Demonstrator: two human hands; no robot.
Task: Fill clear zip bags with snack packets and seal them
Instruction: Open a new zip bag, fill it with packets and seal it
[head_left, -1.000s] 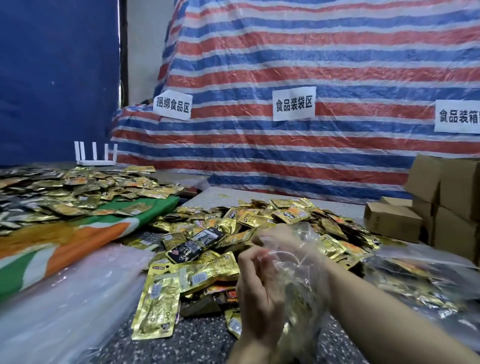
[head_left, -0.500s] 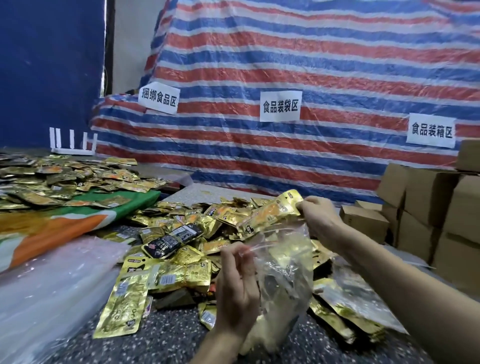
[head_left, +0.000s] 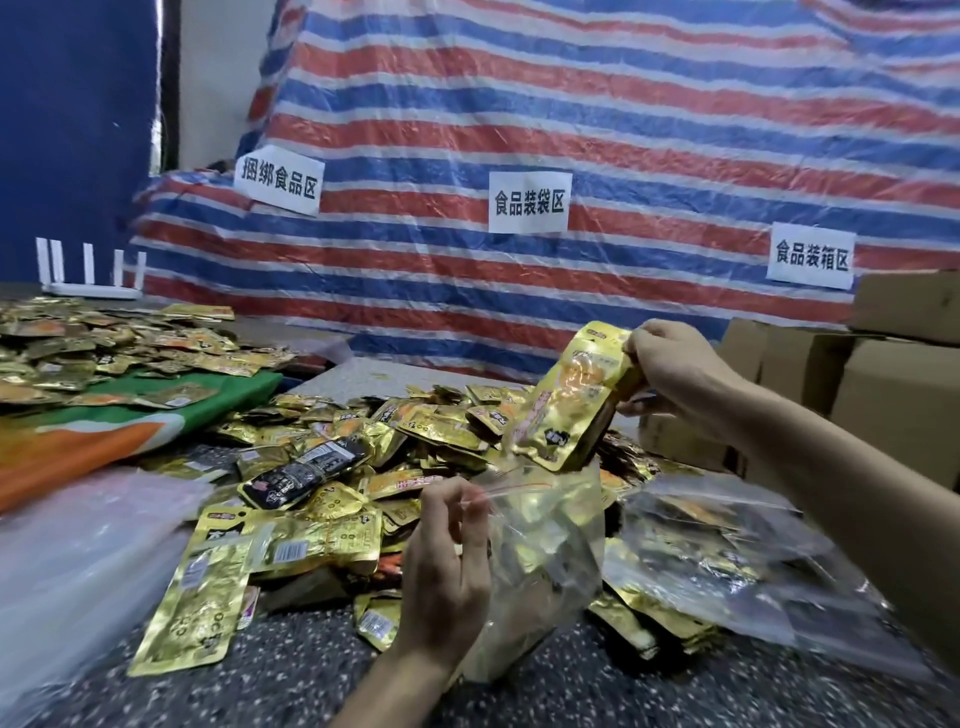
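Item: glossy gold foil snack packet (head_left: 571, 405), flat pouch, held upright just above the mouth of the clear zip bag (head_left: 540, 561), right of centre.
Grip: right hand (head_left: 675, 369) curls round the packet's top edge; left hand (head_left: 447, 566) pinches the bag's red-striped rim, holding the mouth open.
Handling, judged: packet light, pliable, slick; best taken at the flat seam edge. Bag thin, floppy, partly filled with packets; hold it at the stiffer zip strip.
Stock: heap of gold foil packets (head_left: 363, 447) on the speckled table beyond the bag.
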